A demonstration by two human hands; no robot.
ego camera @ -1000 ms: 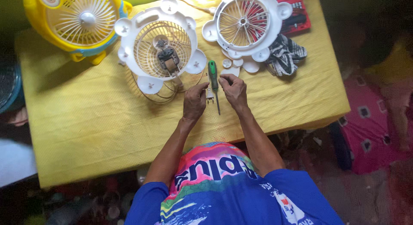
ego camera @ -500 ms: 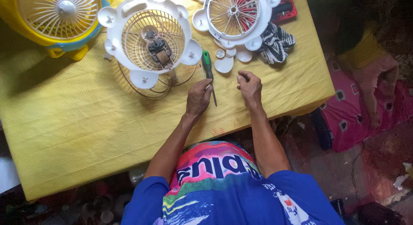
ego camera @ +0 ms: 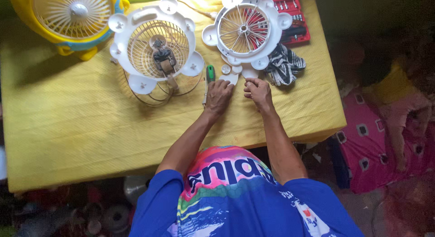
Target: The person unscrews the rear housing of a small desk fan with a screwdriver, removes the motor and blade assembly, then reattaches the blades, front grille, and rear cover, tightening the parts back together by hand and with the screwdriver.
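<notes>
Yellow cloth covers the table (ego camera: 68,137), taken here as the landmark; near its front edge both hands rest on the cloth. Left hand (ego camera: 219,96) lies curled just right of the green-handled screwdriver (ego camera: 209,80), touching or almost touching its shaft; whether it grips anything I cannot tell. Right hand (ego camera: 259,91) is clenched loosely, fingertips at the small white parts (ego camera: 232,73); a pinch on one piece is likely but not shown. Beyond them, mid-table, lies the white rear housing with motor (ego camera: 156,55) and the white front grille (ego camera: 247,30); a striped cloth (ego camera: 283,64) sits to the right. Far left corner: a yellow fan (ego camera: 72,14). Judgement: disassembly, sorting loose fittings; next calls for a firm pinch on one part.
</notes>
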